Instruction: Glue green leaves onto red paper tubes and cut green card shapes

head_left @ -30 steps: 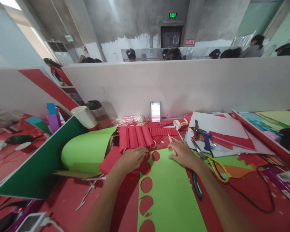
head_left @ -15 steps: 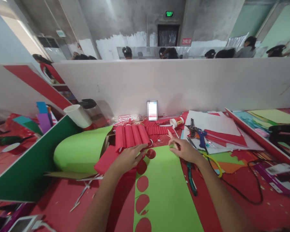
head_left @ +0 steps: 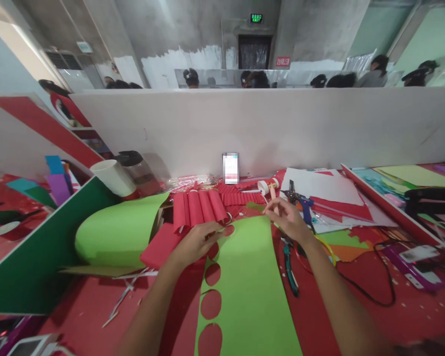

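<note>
A long sheet of bright green paper [head_left: 252, 287] lies before me, with a row of round holes along its left side through which the red tabletop shows. At its far right corner, the thumb and fingertips of my right hand [head_left: 289, 217] are closed on the edge, which is slightly lifted. My left hand [head_left: 200, 242] is at the far left corner, fingers bent over the edge near the smallest hole; the thumb is partly hidden. Just beyond my left hand lies pleated red paper [head_left: 198, 210]. Teal-handled pliers [head_left: 290, 269] rest right of the sheet.
A green paper roll [head_left: 118, 232] and a green board [head_left: 55, 252] stand left. A phone [head_left: 230, 168] leans against the white partition [head_left: 262, 123]. Back right are a blue glue gun [head_left: 304, 205], white sheets [head_left: 322, 185] and a black cable [head_left: 370, 296]. A white spool [head_left: 264, 187] lies behind.
My right hand has closed on the green sheet's far right corner and raised it a little. The sheet has shifted and bends slightly. The whole view has moved a little.
</note>
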Tool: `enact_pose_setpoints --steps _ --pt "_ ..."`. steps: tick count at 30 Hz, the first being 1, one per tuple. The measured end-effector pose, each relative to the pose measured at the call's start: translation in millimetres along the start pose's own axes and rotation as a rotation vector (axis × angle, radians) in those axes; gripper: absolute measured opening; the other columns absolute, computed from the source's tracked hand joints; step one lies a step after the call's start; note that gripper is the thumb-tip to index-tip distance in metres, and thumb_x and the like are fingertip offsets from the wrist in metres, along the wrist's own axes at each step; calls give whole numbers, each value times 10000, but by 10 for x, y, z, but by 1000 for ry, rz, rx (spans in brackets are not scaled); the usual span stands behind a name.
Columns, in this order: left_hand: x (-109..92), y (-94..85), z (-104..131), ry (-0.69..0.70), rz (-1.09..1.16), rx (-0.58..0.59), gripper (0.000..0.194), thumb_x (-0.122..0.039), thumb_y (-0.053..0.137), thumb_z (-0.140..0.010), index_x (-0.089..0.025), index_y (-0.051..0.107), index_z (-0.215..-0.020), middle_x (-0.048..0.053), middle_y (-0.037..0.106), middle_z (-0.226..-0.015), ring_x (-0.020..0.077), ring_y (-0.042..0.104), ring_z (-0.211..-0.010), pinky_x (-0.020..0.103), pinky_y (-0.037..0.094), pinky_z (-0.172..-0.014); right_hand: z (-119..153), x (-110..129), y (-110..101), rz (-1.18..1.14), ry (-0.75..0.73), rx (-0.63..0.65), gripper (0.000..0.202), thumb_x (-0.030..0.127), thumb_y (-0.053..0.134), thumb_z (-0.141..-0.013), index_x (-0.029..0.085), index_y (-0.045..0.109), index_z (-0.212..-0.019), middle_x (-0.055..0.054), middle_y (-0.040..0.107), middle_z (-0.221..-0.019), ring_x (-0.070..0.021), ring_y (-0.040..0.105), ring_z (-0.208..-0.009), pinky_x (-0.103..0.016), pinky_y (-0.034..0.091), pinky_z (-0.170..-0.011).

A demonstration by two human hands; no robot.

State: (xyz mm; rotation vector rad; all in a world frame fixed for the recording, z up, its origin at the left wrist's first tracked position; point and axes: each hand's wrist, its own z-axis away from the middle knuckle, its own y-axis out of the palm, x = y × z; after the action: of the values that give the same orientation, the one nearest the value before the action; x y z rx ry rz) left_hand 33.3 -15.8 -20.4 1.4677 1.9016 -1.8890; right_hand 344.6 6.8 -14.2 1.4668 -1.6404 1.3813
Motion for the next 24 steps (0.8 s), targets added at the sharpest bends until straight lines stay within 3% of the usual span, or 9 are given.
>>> enact_pose_setpoints --steps 4,12,18,21,24 --pt "29 -96 50 41 174 30 209 -182 492 -928 -183 699 -897 69 718 -916 172 665 -833 266 516 -759 -20 -54 -154 -29 2 -139 245 461 617 -922 223 580 -974 -46 696 -876 -199 656 -738 -288 518 -612" --pt "-1 -209 97 33 285 138 341 -45 449 -658 -183 718 -815 62 734 -893 191 681 -868 319 539 -824 48 -121 -308 154 34 -128 198 411 590 -935 232 641 -1002 -30 660 -840 -218 660 -772 -291 509 -620" --pt "-97 -261 162 -136 267 -21 42 -226 554 -840 -194 581 -844 48 660 -896 185 627 -832 296 528 -747 35 -198 -465 131 9 -228 283 450 506 -973 208 643 -1023 -70 681 -974 -192 658 -764 -271 500 -590" --pt "-89 -263 178 -175 338 -70 116 -316 567 -884 -201 549 -883 58 626 -928 174 598 -807 284 526 -696 34 -220 -559 107 -6 -292 318 480 499 -973 201 634 -1048 -75 677 -973 -173 651 -708 -259 490 -547" --pt "-47 -271 184 -180 356 -130 97 -301 561 -855 -209 532 -858 60 600 -918 167 566 -773 264 505 -636 49 -215 -632 85 -17 -339 323 487 515 -965 205 620 -1081 -78 678 -975 -177 654 -715 -260 499 -541"
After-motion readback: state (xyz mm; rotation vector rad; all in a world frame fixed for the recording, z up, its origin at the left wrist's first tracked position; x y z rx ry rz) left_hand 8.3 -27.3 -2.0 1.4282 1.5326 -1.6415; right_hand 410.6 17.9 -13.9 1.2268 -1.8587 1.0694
